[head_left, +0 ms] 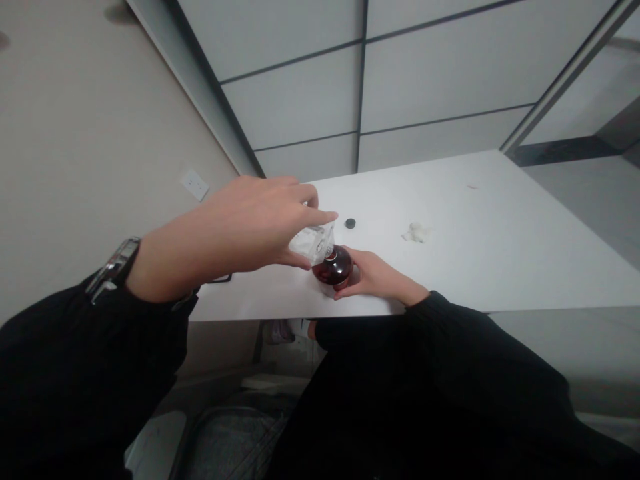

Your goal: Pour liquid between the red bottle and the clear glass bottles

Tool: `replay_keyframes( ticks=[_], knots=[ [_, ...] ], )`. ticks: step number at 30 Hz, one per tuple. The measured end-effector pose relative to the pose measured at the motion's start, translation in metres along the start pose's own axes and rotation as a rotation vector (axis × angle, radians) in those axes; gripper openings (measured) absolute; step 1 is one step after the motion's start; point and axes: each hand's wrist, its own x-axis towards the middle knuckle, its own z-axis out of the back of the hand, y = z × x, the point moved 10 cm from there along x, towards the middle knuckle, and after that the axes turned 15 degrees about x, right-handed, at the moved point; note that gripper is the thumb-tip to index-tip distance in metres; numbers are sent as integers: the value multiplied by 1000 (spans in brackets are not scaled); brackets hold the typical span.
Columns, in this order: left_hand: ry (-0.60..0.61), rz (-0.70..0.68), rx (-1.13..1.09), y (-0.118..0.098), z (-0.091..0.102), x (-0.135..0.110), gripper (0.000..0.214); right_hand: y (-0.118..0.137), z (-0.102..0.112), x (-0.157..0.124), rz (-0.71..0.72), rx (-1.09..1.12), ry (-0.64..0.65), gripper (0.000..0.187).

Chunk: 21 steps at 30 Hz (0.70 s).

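My left hand (273, 223) is closed around a clear, faceted container (311, 244), which looks like a small glass or plastic bottle. It is tilted, with its narrow end at the mouth of a dark red bottle (334, 267). Whether liquid passes between them is too small to tell. The red bottle stands upright near the table's front edge, and my right hand (370, 275) grips it from the right side. Beyond the bottle, a small dark round cap (351, 223) lies on the white table (450, 267).
A crumpled white tissue (417, 233) lies right of the cap. Farther back is a small thin scrap (472, 187). White panelled doors (300, 100) stand behind the table, and a wall with a socket (195, 185) is at the left. Part of a dark-edged object (223, 279) shows under my left wrist.
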Motion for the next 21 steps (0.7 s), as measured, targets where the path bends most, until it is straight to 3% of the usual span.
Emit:
replay_keyframes(
  ticks=[21],
  knots=[
    [-17,-37,-10,-8,6,5,50,1,2,0,-7,-21,-14,98]
  ],
)
